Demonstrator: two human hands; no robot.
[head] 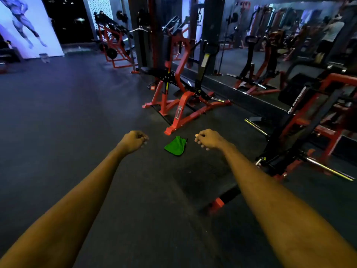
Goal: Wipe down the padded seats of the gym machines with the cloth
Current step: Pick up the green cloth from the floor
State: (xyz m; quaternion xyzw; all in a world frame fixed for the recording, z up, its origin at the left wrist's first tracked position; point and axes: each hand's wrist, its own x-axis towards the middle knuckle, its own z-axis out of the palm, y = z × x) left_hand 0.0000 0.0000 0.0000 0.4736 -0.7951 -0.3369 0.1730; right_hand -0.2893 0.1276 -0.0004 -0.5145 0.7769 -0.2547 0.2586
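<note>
Dark floor (58, 113); mirror wall (299, 60) right; poster (25, 26) left.

Matt floor (77, 113), painted metal machine frames (184, 102), soft green cloth (176, 146).
The floor is dark, finely grained and dull. The green cloth is crumpled fabric. The machine frames carry smooth red paint with a slight sheen; the padded seat (150, 70) is black, faintly shiny. The bars (328, 168) are polished metal; the mirror (270, 45) is glossy.

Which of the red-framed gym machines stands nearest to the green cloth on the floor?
The middle red-framed machine, straight ahead: its red front foot ends just beyond the green cloth. The others stand farther off, right and behind.
</note>
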